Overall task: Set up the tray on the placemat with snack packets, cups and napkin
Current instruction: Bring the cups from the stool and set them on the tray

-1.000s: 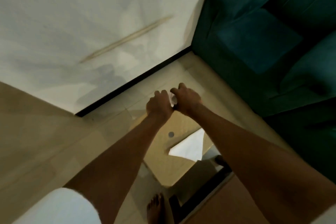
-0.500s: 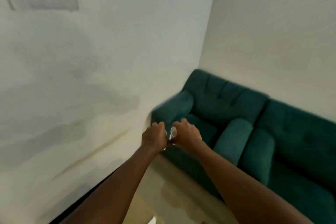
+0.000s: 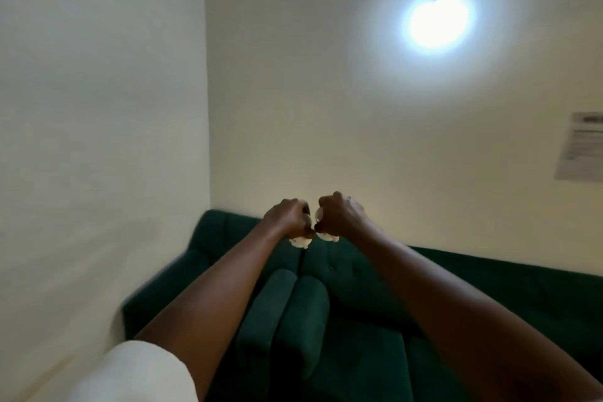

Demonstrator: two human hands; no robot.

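left hand: fingers curled tight round a white piece, which pokes out at the fist's 6 o'clock.
right hand: likewise curled; second white piece shows at 6 o'clock. kind too blurred to tell.
fists nearly touching.
green sofa at 6 o'clock, wall lamp at 1.

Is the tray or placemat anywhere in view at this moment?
No: the head view shows only the left hand and right hand gripping small white things, a green sofa, walls, a wall lamp and a posted sheet.
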